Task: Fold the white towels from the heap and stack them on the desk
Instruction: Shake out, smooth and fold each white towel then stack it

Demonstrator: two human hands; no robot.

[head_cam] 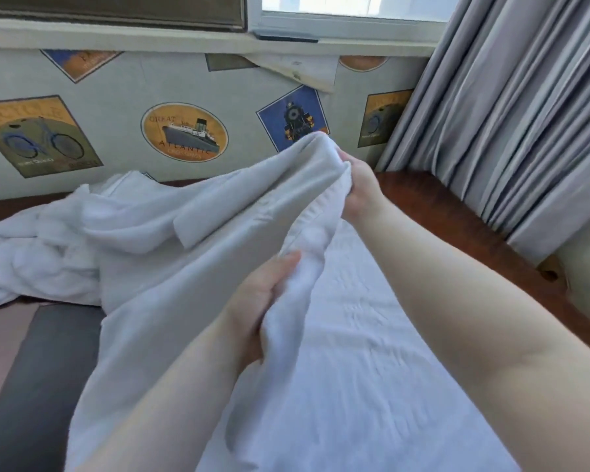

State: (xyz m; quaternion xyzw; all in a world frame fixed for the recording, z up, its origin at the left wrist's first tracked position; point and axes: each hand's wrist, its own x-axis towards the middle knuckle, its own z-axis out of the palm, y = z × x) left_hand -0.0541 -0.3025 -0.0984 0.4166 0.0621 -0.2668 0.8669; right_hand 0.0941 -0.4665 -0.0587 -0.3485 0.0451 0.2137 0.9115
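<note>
Wallpaper [184, 132] printed with a ship, a bicycle and a train backed the dark wooden table [433, 206], and everything below is placed relative to that table. Lifted above its middle was the towel [171, 301], a long white sheet held up along one edge, with its free part hanging down toward the near left edge. The right hand [358, 185] gripped the far end of that edge, fingers curled into the cloth and bunching it, though the fingertips were buried in the folds. The left hand [263, 301] pinched the same edge nearer the person, thumb on top and fingers wrapped under the cloth. Flat on the table beneath both arms lay another white cloth [372, 352], spread out and lightly creased; whether it was a folded towel or a cover I could not tell. On the table's far left sat the heap [48, 247], crumpled, with the held towel draped partly over it.

The step looked like finding and straightening an edge before the first fold. To do it well, the hands should slide apart along the hem until each reaches a corner, pull the edge taut, and lift the cloth clear of the heap so nothing drags. A gray curtain [511, 107] hung beyond the table's far right corner, under the window [338, 15].
</note>
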